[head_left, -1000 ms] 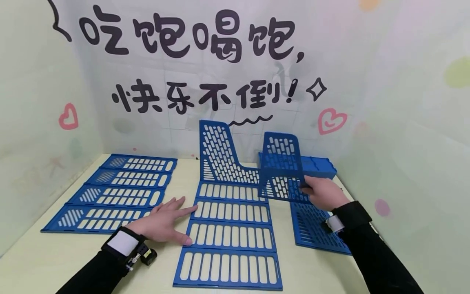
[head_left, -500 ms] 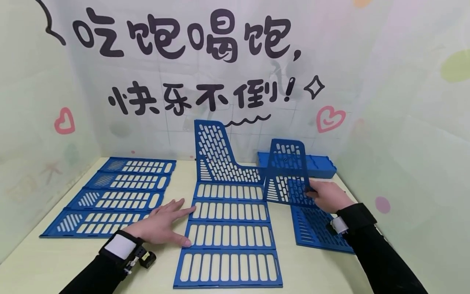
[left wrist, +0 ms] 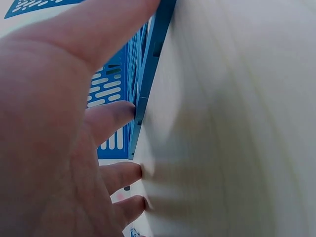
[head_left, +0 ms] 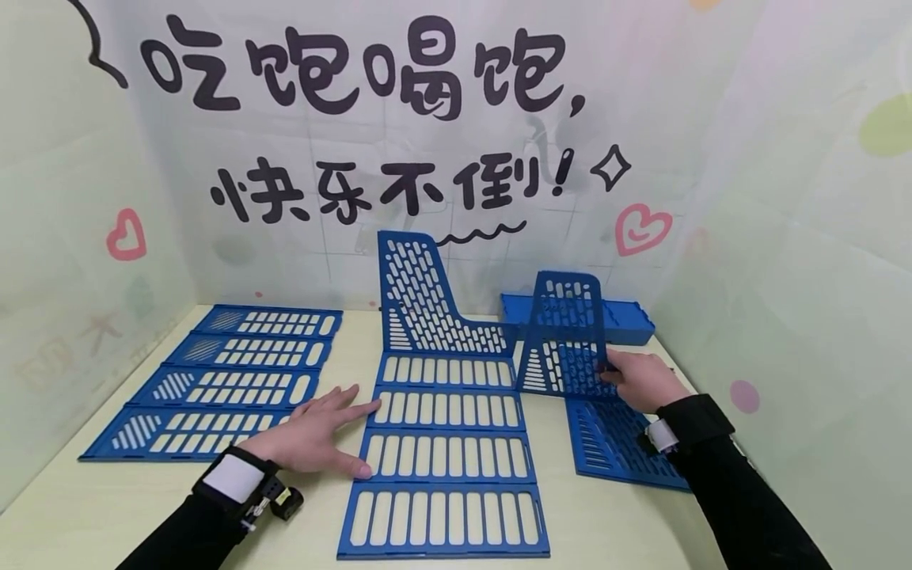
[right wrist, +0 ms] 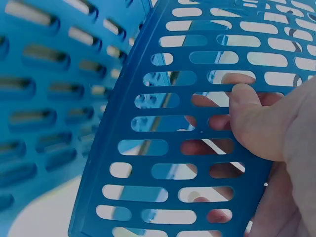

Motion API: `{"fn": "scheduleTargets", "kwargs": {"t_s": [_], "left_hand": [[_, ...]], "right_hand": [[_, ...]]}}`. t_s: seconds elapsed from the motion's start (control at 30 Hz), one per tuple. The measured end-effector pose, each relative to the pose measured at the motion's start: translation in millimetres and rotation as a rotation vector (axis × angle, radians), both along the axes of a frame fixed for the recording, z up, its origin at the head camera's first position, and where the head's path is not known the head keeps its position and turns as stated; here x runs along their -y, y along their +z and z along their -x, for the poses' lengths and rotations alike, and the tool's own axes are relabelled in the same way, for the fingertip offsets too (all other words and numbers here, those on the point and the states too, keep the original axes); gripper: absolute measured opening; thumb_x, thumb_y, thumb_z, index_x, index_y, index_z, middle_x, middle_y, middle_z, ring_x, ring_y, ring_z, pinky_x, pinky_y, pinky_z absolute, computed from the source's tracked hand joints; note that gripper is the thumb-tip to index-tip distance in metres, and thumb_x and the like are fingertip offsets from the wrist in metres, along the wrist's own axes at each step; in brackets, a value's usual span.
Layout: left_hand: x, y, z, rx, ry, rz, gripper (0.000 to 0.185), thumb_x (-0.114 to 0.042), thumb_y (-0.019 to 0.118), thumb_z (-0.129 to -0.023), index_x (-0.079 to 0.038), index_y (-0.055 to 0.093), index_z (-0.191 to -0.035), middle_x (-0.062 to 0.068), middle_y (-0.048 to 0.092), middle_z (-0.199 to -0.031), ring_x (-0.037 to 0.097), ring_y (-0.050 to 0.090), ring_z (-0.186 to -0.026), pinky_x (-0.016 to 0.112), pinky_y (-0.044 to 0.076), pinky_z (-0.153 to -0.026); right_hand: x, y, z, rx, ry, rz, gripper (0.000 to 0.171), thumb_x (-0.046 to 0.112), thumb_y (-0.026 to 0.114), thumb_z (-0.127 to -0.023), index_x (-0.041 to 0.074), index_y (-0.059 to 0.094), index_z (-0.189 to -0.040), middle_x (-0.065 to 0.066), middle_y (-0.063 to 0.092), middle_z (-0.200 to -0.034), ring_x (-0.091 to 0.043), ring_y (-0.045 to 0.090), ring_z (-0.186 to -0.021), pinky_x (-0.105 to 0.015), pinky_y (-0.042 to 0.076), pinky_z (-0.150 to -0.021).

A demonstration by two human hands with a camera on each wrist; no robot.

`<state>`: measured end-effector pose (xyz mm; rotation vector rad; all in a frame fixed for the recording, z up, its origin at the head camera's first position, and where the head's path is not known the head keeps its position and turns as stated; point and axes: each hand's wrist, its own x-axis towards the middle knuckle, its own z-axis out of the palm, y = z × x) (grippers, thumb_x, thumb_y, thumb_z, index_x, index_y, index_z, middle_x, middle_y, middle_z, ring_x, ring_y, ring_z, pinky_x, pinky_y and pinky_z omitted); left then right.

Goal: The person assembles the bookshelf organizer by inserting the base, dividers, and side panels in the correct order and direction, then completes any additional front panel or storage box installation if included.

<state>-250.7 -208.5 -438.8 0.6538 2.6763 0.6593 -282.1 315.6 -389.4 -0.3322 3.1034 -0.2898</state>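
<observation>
In the head view my left hand (head_left: 313,435) lies with spread fingers, thumb and a fingertip touching the left edge of a column of slotted blue plastic panels (head_left: 445,482). The left wrist view shows these fingers along the panel edge (left wrist: 148,74). My right hand (head_left: 648,380) pinches the right edge of a perforated blue file-holder panel (head_left: 568,329), held upright. Its thumb (right wrist: 247,106) lies on the near face in the right wrist view; some fingers show through the holes. A taller L-shaped perforated panel (head_left: 401,305) stands at the column's far end, overlapping the held one in view.
Several slotted blue panels (head_left: 107,448) lie in a row at the left. Another perforated panel (head_left: 620,443) lies flat under the right forearm. A low blue block (head_left: 630,323) sits at the back right. Printed sheets wall the table on the back and sides.
My right hand has moved the held panel to the right and slightly lower, drawing it away from the L-shaped panel. The left hand keeps its place by the column.
</observation>
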Motion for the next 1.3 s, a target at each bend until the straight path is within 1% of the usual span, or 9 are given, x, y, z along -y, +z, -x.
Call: {"fn": "scheduleTargets", "kwargs": {"t_s": [0.2, 0.33, 0.43, 0.57, 0.7, 0.83, 0.9, 1.13, 1.3], "left_hand": [[2.1, -1.6, 0.8, 0.036, -0.012, -0.038, 0.111, -0.064, 0.089, -0.083, -0.017, 0.040, -0.171, 0.023, 0.022, -0.181, 0.061, 0.006, -0.166, 0.087, -0.001, -0.125], [2.9, -2.8, 0.9, 0.066, -0.020, -0.091, 0.114, -0.058, 0.091, -0.083, -0.012, 0.038, -0.172, 0.018, 0.025, -0.181, 0.057, 0.007, -0.168, 0.086, -0.005, -0.125], [3.0, -1.9, 0.5, 0.065, -0.016, -0.107, 0.114, -0.055, 0.093, -0.082, -0.010, 0.037, -0.171, 0.020, 0.025, -0.181, 0.057, 0.010, -0.167, 0.086, -0.005, -0.125], [2.8, -0.1, 0.6, 0.075, -0.005, -0.110, 0.114, -0.053, 0.094, -0.081, -0.010, 0.038, -0.171, 0.020, 0.024, -0.181, 0.056, 0.011, -0.167, 0.085, -0.004, -0.125], [2.9, 0.8, 0.8, 0.073, -0.013, -0.104, 0.113, -0.053, 0.094, -0.082, -0.010, 0.039, -0.171, 0.020, 0.024, -0.181, 0.056, 0.011, -0.167, 0.085, -0.003, -0.126], [3.1, 0.6, 0.9, 0.061, -0.026, -0.094, 0.112, -0.054, 0.093, -0.082, -0.011, 0.039, -0.171, 0.019, 0.025, -0.181, 0.057, 0.012, -0.167, 0.086, -0.002, -0.125], [2.1, 0.3, 0.9, 0.059, -0.033, -0.089, 0.112, -0.056, 0.092, -0.082, -0.011, 0.039, -0.171, 0.019, 0.025, -0.181, 0.057, 0.011, -0.167, 0.086, -0.002, -0.125], [-1.5, -0.7, 1.7, 0.052, -0.040, -0.073, 0.111, -0.056, 0.092, -0.083, -0.012, 0.040, -0.171, 0.019, 0.026, -0.181, 0.056, 0.013, -0.167, 0.086, -0.001, -0.126], [-2.2, -0.6, 2.7, 0.046, -0.033, -0.053, 0.112, -0.057, 0.091, -0.083, -0.011, 0.039, -0.171, 0.019, 0.025, -0.181, 0.055, 0.013, -0.167, 0.085, -0.001, -0.127]], "right_hand": [[4.3, 1.1, 2.8, -0.037, 0.029, -0.006, 0.016, 0.005, 0.063, -0.110, 0.005, 0.071, -0.125, -0.013, 0.081, -0.114, -0.022, 0.069, -0.089, -0.051, 0.065, -0.093], [8.0, 1.8, 8.1, -0.028, 0.027, 0.005, 0.015, 0.005, 0.062, -0.111, 0.006, 0.070, -0.123, -0.013, 0.080, -0.114, -0.024, 0.070, -0.093, -0.053, 0.065, -0.096], [9.8, 2.6, 13.8, -0.018, 0.021, 0.019, 0.016, 0.006, 0.061, -0.112, 0.005, 0.069, -0.125, -0.015, 0.079, -0.116, -0.026, 0.070, -0.096, -0.053, 0.064, -0.096], [10.0, 3.4, 19.9, 0.020, 0.021, 0.038, 0.016, 0.008, 0.061, -0.112, 0.004, 0.069, -0.126, -0.016, 0.079, -0.116, -0.026, 0.070, -0.095, -0.051, 0.065, -0.093], [12.5, 1.7, 22.9, 0.048, 0.036, 0.071, 0.015, 0.018, 0.066, -0.111, 0.005, 0.069, -0.118, -0.012, 0.076, -0.105, -0.024, 0.065, -0.089, -0.044, 0.061, -0.085], [35.2, -5.3, 27.1, 0.029, 0.093, 0.085, 0.022, 0.033, 0.071, -0.108, 0.010, 0.070, -0.108, -0.003, 0.070, -0.093, -0.019, 0.059, -0.083, -0.037, 0.049, -0.077], [53.3, -8.3, 28.9, 0.016, 0.137, 0.082, 0.022, 0.034, 0.072, -0.108, 0.012, 0.071, -0.107, 0.000, 0.070, -0.091, -0.017, 0.058, -0.080, -0.034, 0.048, -0.075], [100.6, -11.1, 26.7, -0.007, 0.161, 0.082, 0.013, 0.023, 0.069, -0.111, 0.010, 0.069, -0.109, -0.002, 0.069, -0.091, -0.016, 0.056, -0.076, -0.033, 0.047, -0.074], [123.0, -12.7, 25.5, -0.067, 0.186, 0.094, 0.013, 0.022, 0.067, -0.111, 0.009, 0.068, -0.114, -0.004, 0.069, -0.093, -0.016, 0.056, -0.078, -0.034, 0.045, -0.076]]}}
